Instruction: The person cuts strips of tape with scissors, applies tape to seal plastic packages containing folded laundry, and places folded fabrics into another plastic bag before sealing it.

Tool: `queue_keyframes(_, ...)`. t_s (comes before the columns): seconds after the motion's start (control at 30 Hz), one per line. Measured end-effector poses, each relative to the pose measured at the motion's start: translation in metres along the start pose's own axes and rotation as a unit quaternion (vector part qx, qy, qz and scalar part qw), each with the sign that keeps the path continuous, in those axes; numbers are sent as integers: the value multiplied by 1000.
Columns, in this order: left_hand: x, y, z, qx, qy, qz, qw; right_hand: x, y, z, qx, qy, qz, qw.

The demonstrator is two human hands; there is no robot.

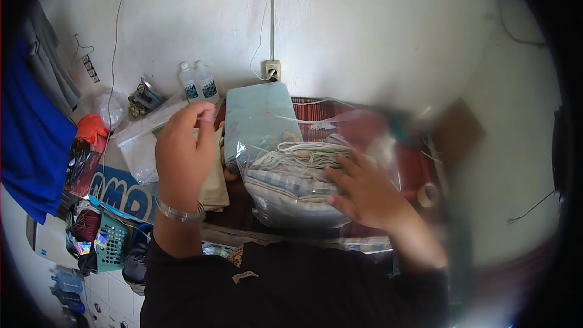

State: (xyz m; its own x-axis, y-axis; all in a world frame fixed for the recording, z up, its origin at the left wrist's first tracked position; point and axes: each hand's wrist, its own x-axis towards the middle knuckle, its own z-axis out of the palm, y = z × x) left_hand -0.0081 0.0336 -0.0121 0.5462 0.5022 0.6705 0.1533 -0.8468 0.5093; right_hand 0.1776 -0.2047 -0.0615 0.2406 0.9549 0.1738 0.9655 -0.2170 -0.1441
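Observation:
My right hand lies with fingers spread on a clear plastic bag. Inside the bag is folded pale checked cloth, with a bundle of light cords on top. The bag's loose, see-through upper part stands up toward the back right. My left hand is raised to the left of the bag, apart from it, fingers curled in against the thumb. Whether anything thin is pinched there I cannot make out. Beige folded cloth lies beside that hand.
Behind the bag lies a pale green patterned board-like item on a red striped cloth. Two bottles stand against the wall near a socket. A tape roll sits at right. A green basket is at lower left.

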Motion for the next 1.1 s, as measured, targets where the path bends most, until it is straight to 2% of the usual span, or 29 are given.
queue_keyframes(0.03,-6,17,1,23,90,65,994,1,0,0,-2,-15,11,1000)
queue_keyframes(0.07,-16,29,4,-4,-29,176,984,2,0,0,-5,-31,23,999)
queue_keyframes(0.1,-28,41,9,-33,-146,279,949,3,-1,-2,-3,-34,26,999)
queue_keyframes(0.17,-53,58,42,-7,-250,317,915,4,-2,-8,9,-55,46,997)
queue_keyframes(0.2,-59,51,54,-10,-246,315,917,3,-2,-8,5,-58,45,997)
queue_keyframes(0.27,-64,37,75,100,-272,300,909,1,1,-8,23,-43,53,997)
queue_keyframes(0.3,-61,36,74,99,-271,302,909,0,3,-8,21,-42,54,997)
queue_keyframes(0.37,-54,33,69,83,-339,261,900,-5,6,-6,33,74,49,996)
queue_keyframes(0.4,-52,33,69,81,-340,261,900,-7,6,-9,32,73,51,996)
queue_keyframes(0.47,-51,31,69,97,-346,249,900,-11,2,-20,-2,141,-37,989)
queue_keyframes(0.6,-44,30,68,96,-371,237,893,-24,-1,-16,51,88,-21,995)
queue_keyframes(0.7,-28,12,70,48,-415,234,878,-26,-3,-16,4,94,9,996)
queue_keyframes(0.77,-14,-6,78,59,-436,194,877,-27,-4,-17,-15,94,9,995)
queue_keyframes(0.83,-7,-3,75,41,-411,222,883,-26,-3,-15,-15,96,11,995)
queue_keyframes(0.9,-5,12,70,68,-340,185,920,-23,-3,-15,-16,101,12,995)
queue_keyframes(0.93,-8,15,73,120,-188,318,921,-23,-4,-17,-7,96,21,995)
queue_keyframes(0.97,-18,24,73,120,-188,319,921,-22,-4,-18,3,89,29,996)
queue_keyframes(1.03,-41,51,67,30,-250,296,921,-22,-3,-18,17,86,36,995)
queue_keyframes(1.1,-53,52,80,17,-245,292,924,-22,-2,-20,28,78,41,996)
